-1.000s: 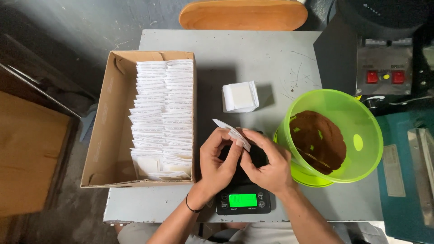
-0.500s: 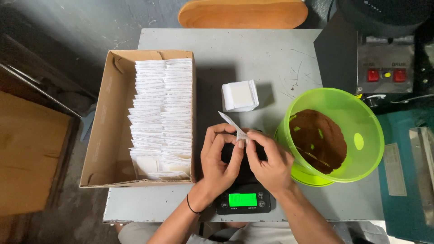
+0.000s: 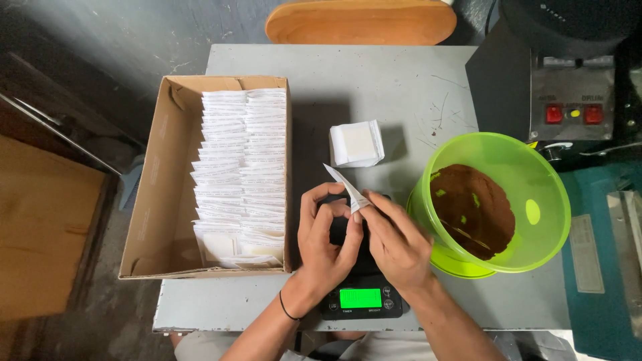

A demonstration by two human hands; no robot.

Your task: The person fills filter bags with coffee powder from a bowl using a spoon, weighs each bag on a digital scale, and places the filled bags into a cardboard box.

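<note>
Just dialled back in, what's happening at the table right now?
A person is holding a small white paper sachet with both hands, left hand and right hand, fingertips pinching it above a black digital scale with a lit green display. To the left, a cardboard box holds rows of white sachets. A small stack of white sachets lies on the grey table. A green tub of brown powder sits to the right.
</note>
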